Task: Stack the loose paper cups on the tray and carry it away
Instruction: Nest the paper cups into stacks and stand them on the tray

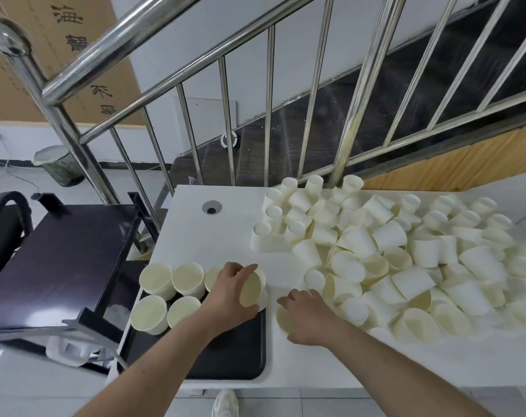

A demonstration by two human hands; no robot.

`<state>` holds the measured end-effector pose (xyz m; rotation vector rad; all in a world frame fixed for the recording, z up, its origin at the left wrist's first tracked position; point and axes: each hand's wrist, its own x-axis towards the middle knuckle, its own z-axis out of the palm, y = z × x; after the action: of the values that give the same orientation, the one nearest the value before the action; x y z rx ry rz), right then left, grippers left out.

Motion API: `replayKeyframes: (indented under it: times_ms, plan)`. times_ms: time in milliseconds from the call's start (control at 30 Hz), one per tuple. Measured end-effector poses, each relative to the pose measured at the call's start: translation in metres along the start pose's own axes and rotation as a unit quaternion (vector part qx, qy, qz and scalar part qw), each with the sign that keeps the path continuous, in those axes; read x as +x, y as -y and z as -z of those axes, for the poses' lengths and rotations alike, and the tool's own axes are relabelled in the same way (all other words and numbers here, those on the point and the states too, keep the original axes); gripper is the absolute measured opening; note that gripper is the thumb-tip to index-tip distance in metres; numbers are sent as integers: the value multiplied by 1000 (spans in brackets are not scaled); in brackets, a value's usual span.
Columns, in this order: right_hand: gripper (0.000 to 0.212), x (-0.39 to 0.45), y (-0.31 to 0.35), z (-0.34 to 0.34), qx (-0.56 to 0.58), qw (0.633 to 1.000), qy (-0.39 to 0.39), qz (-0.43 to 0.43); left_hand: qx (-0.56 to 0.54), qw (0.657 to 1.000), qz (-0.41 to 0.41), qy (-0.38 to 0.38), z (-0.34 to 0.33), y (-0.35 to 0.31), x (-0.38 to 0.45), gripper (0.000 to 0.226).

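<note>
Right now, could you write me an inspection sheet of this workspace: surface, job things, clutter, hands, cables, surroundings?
Surface: white rectangular table with a round grommet hole.
Job's things: black plastic tray at the table's near left corner, holding upright cream paper cups; large loose cup pile on the right.
Clutter: nothing seen.
Hands: left hand grips a tilted cup over the tray; right hand rests on a cup beside the tray.
Cables: thin white cable on the floor, far left.
Surroundings: steel stair railing, dark trolley, bin, cardboard boxes.

Tray at counter front-left, upright cups on it; loose cup pile right; cart left of counter
</note>
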<state>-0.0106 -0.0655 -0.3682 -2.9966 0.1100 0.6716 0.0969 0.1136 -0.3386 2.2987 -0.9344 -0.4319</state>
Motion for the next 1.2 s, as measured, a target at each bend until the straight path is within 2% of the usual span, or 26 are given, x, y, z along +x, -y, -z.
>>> replayKeyframes:
  times_ms: [267,467,633,833,1200]
  plan:
    - [70,-5,16,18,122,989,-82,-7,-7,1000,-17,-20,4,12,-16,80]
    - [67,-1,31,18,132,988,-80,-13,-15,999,-27,-22,14,26,-28,73]
    - [73,1,40,17,137,989,-54,10,78,996,-31,30,9,46,-36,77]
    - [74,10,52,15,137,989,-53,9,166,984,-31,58,-2,58,-33,79]
    - [74,22,61,10,130,989,-68,-8,231,970,-36,68,-8,74,-29,84]
